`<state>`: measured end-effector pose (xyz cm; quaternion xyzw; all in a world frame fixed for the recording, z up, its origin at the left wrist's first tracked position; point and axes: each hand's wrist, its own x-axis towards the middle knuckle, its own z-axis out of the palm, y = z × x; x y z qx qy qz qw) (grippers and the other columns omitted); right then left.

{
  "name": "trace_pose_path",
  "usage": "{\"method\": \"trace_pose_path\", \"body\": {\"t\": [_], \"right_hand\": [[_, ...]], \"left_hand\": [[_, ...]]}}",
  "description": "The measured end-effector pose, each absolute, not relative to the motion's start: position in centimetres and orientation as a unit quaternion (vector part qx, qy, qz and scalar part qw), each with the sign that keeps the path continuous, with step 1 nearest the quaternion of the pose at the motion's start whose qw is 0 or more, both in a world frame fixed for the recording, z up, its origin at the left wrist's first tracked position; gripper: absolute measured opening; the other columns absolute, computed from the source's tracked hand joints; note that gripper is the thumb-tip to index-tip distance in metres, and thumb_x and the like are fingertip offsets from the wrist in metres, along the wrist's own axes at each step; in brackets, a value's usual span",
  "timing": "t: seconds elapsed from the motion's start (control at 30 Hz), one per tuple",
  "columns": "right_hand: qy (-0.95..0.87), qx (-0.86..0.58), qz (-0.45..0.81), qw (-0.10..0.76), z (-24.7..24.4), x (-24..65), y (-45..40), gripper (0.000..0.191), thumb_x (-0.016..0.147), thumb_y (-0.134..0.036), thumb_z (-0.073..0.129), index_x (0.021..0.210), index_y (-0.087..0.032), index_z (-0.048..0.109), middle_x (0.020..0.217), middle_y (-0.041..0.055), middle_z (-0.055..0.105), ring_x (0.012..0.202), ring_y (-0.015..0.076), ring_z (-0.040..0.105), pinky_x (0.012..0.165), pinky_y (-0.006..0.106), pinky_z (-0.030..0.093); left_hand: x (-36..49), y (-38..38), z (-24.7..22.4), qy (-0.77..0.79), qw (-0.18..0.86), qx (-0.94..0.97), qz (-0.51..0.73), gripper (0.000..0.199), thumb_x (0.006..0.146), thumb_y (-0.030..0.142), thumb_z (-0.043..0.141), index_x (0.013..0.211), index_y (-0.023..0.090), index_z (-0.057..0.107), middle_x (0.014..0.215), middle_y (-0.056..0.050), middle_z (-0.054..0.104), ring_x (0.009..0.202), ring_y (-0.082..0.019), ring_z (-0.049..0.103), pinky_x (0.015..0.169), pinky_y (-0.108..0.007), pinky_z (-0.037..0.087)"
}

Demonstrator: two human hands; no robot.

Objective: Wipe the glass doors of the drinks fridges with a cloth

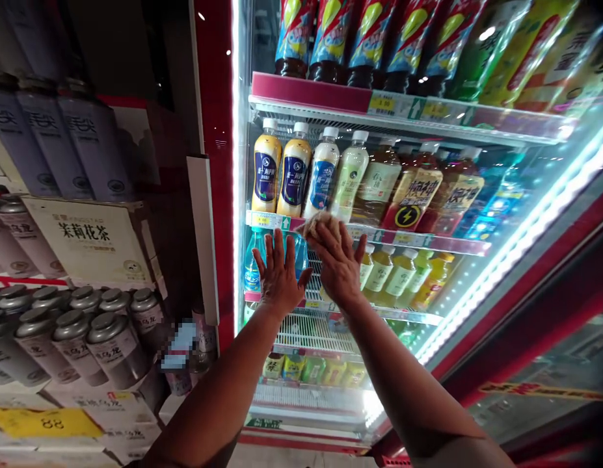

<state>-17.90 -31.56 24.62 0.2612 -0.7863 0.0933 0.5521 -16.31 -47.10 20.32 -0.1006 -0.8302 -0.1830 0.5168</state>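
Note:
My right hand (342, 270) presses a crumpled beige cloth (324, 225) under its fingers, at the height of a shelf price strip in a lit drinks cooler (291, 331). To its left, my left hand (280, 278) is raised with fingers spread and holds nothing. It looks laid flat on a clear front, though the glass itself is hard to make out. Behind the hands stand bottles: a yellow bottle with a dark blue label (294, 170), a pale green bottle (350, 175) and blue-tinted bottles (253, 260) partly covered by my left hand.
Dark bottles with red labels (333, 32) line the upper shelf. Left of the cooler's red frame (217, 104) are stacked silver-topped cans (110, 338), purple cans (93, 143) and a cream tea carton (89, 237). A yellow price card (45, 422) sits low at left.

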Motion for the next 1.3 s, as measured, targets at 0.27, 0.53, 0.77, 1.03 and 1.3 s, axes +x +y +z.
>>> {"method": "trace_pose_path", "body": {"t": [0.27, 0.53, 0.77, 1.03, 1.3], "right_hand": [[-0.801, 0.215, 0.131, 0.542, 24.9, -18.2, -29.6, 0.064, 0.094, -0.007, 0.045, 0.150, -0.036, 0.055, 0.165, -0.0033, 0.043, 0.162, 0.0293, 0.015, 0.130, 0.068, 0.012], [-0.775, 0.231, 0.163, 0.564, 26.0, -18.5, -26.6, 0.056, 0.099, -0.014, 0.042, 0.146, -0.038, 0.060, 0.160, -0.0008, 0.050, 0.161, 0.0313, 0.020, 0.127, 0.075, 0.006], [-0.782, 0.235, 0.151, 0.558, 24.0, -18.4, -24.9, 0.054, 0.099, -0.016, 0.043, 0.145, -0.037, 0.060, 0.161, -0.0010, 0.050, 0.162, 0.0288, 0.017, 0.128, 0.071, 0.011], [-0.778, 0.199, 0.161, 0.573, 27.3, -19.4, -23.2, 0.051, 0.103, -0.015, 0.034, 0.140, -0.032, 0.065, 0.160, 0.0012, 0.051, 0.161, 0.0282, 0.020, 0.128, 0.066, 0.010], [-0.771, 0.236, 0.157, 0.571, 23.1, -18.9, -21.5, 0.044, 0.104, -0.021, 0.042, 0.141, -0.033, 0.064, 0.160, -0.0001, 0.051, 0.162, 0.0246, 0.016, 0.129, 0.064, -0.001]], "left_hand": [[-15.7, -45.1, 20.7, -0.831, 0.509, -0.051, -0.218, 0.095, 0.099, 0.050, 0.055, 0.168, 0.021, -0.004, 0.175, -0.018, -0.004, 0.160, -0.038, -0.013, 0.124, -0.071, -0.004], [-15.0, -41.3, 22.9, -0.846, 0.481, -0.116, -0.199, 0.088, 0.099, 0.039, 0.057, 0.168, 0.022, 0.006, 0.176, -0.014, 0.000, 0.160, -0.037, -0.014, 0.126, -0.067, -0.004], [-15.9, -40.3, 23.6, -0.856, 0.458, -0.140, -0.194, 0.080, 0.099, 0.040, 0.053, 0.168, 0.022, 0.016, 0.176, -0.010, 0.011, 0.162, -0.037, -0.006, 0.127, -0.067, -0.001], [-15.5, -37.2, 23.8, -0.851, 0.477, -0.083, -0.203, 0.087, 0.101, 0.044, 0.051, 0.167, 0.010, 0.006, 0.175, -0.019, -0.001, 0.159, -0.038, -0.019, 0.125, -0.067, -0.008], [-17.0, -35.9, 22.7, -0.836, 0.513, -0.138, -0.134, 0.084, 0.103, 0.038, 0.046, 0.168, 0.018, -0.004, 0.176, -0.013, -0.002, 0.160, -0.031, -0.016, 0.129, -0.061, -0.005]]}}
